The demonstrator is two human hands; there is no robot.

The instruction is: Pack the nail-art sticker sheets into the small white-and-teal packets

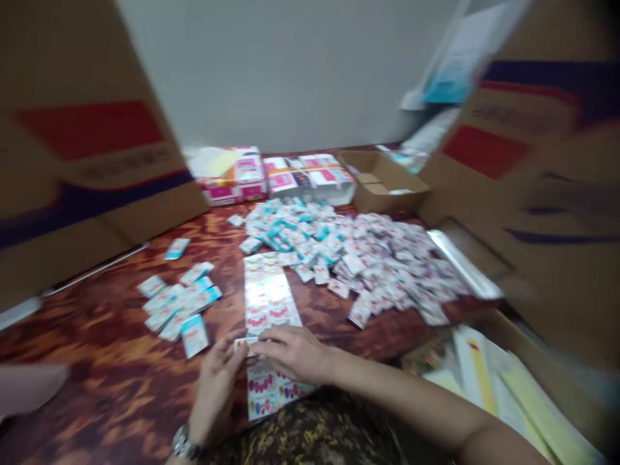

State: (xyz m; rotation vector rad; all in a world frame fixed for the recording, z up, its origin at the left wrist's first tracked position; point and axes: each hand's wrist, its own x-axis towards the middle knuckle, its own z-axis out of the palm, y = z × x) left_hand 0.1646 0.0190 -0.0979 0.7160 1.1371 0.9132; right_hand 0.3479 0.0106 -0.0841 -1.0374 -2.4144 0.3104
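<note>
My left hand [220, 371], with a watch on its wrist, grips the left end of a small white packet [245, 343] with a red-orange mark. Fingers of my right hand [295, 352] close on the packet's other end. Both hands are over a long glossy sheet [271, 303] printed with rows of colourful nail shapes, which runs away from me on the table. To the left lies a small group of white-and-blue packets [195, 334]. A large heap of white-and-blue packets [295, 232] spreads beyond the sheet, merging into white-and-purple ones [387, 265] at the right. Blur hides fine print.
Tall cardboard cartons stand at left [97, 194] and right [542, 194]. Pink-and-white boxes [310, 175] and an open brown box [387, 187] line the back. Another open carton [523, 336] with papers is at lower right. A blurred pale shape [29, 391] enters from the left edge.
</note>
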